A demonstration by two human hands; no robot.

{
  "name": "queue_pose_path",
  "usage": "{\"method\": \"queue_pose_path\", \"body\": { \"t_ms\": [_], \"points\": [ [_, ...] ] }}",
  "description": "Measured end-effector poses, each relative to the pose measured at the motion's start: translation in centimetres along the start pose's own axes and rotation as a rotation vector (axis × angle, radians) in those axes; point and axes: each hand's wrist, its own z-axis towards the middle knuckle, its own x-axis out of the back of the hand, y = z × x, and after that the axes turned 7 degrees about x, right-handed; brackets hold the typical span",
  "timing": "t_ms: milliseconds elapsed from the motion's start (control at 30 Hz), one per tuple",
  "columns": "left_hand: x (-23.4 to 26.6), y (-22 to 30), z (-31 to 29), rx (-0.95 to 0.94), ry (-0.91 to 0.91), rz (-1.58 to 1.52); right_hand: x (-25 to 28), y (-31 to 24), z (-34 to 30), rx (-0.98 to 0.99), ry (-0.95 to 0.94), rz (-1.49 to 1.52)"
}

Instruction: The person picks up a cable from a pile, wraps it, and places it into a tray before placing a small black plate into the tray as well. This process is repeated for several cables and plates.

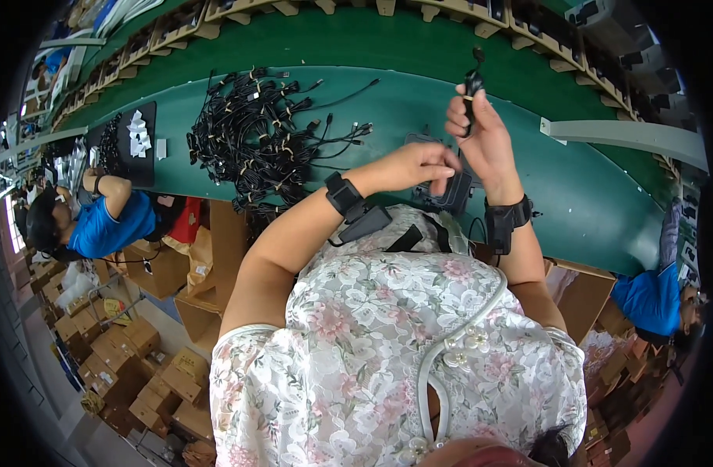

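Note:
Raised over the green workbench (387, 101), my right hand (490, 144) is closed round a bundled black cable (472, 86). A light-coloured tie wraps the bundle's middle, and one end sticks up above my fingers. My left hand (418, 167) hovers just left of it, with loosely bent fingers apart and nothing visible in them. A dark plastic case (454, 194) lies below both hands, partly covered by them. To the left, a large heap of black cables (251, 140) is spread out, many tied in bundles, with plugs pointing right.
A wooden rack (387, 6) of compartments runs along the back. A pale metal bracket (629, 132) stands at the right. Co-workers in blue shirts (115, 226) sit at both sides. Cardboard boxes (123, 350) stand on the floor at left, and a black mat (142, 144) lies on the bench.

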Motion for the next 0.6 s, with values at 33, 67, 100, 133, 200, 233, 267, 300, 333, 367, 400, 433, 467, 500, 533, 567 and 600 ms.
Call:
{"method": "queue_pose_path", "body": {
  "t_ms": [33, 67, 100, 133, 200, 233, 267, 300, 333, 367, 400, 433, 467, 500, 533, 567, 600],
  "points": [
    [0.2, -0.1, -0.1, 0.061, -0.187, 0.129, 0.7, -0.5, 0.0, -0.015, -0.118, 0.121],
    [0.8, -0.4, -0.4, 0.057, -0.185, 0.126, 0.5, -1.0, -0.1, -0.018, -0.119, 0.117],
    [1.6, -0.7, -0.9, 0.106, -0.162, 0.107, 0.1, -1.8, -0.6, -0.008, -0.063, -0.116],
    [2.3, -0.9, -1.4, 0.154, -0.138, 0.087, -0.6, -2.5, -1.1, 0.003, -0.008, -0.35],
    [2.8, -0.8, -1.1, 0.198, -0.117, 0.069, -1.0, -2.6, -2.0, 0.019, 0.048, -0.587],
    [2.5, -0.4, -0.9, 0.187, -0.117, 0.036, -1.1, -1.8, -2.4, 0.123, -0.097, -0.924],
    [2.2, 0.1, -0.8, 0.176, -0.118, 0.003, -1.3, -1.2, -2.8, 0.232, -0.248, -1.259],
    [2.0, 0.5, -0.6, 0.163, -0.119, -0.031, -1.7, -0.8, -3.4, 0.231, -0.252, -1.263],
    [1.8, 0.6, -0.5, 0.157, -0.121, -0.035, -2.3, -0.3, -4.1, 0.098, -0.22, -1.258],
    [1.6, 0.7, -0.4, 0.093, -0.07, -0.081, -2.8, 0.0, -4.7, -0.035, -0.187, -1.251],
    [1.5, 0.8, -0.4, 0.029, -0.019, -0.127, -2.9, 0.0, -4.9, -0.167, -0.152, -1.239],
    [1.5, 0.8, -0.2, -0.034, 0.034, -0.175, -2.8, -0.5, -4.6, -0.172, -0.152, -1.246],
    [1.9, 0.8, -0.1, -0.038, 0.033, -0.181, -2.6, -1.2, -3.8, -0.062, -0.106, -1.371],
    [2.5, 0.6, 0.1, -0.047, 0.162, -0.133, -2.2, -2.1, -3.2, 0.048, -0.051, -1.489],
    [3.0, 0.4, -0.1, -0.053, 0.294, -0.083, -1.6, -3.1, -2.5, 0.161, 0.003, -1.603],
    [3.7, 0.1, -0.7, -0.052, 0.292, -0.089, -0.3, -4.6, -1.3, 0.231, 0.089, -1.661],
    [4.4, -0.6, -1.4, -0.019, 0.432, 0.057, 1.5, -6.6, 0.2, 0.303, 0.173, -1.716]
  ]
}}
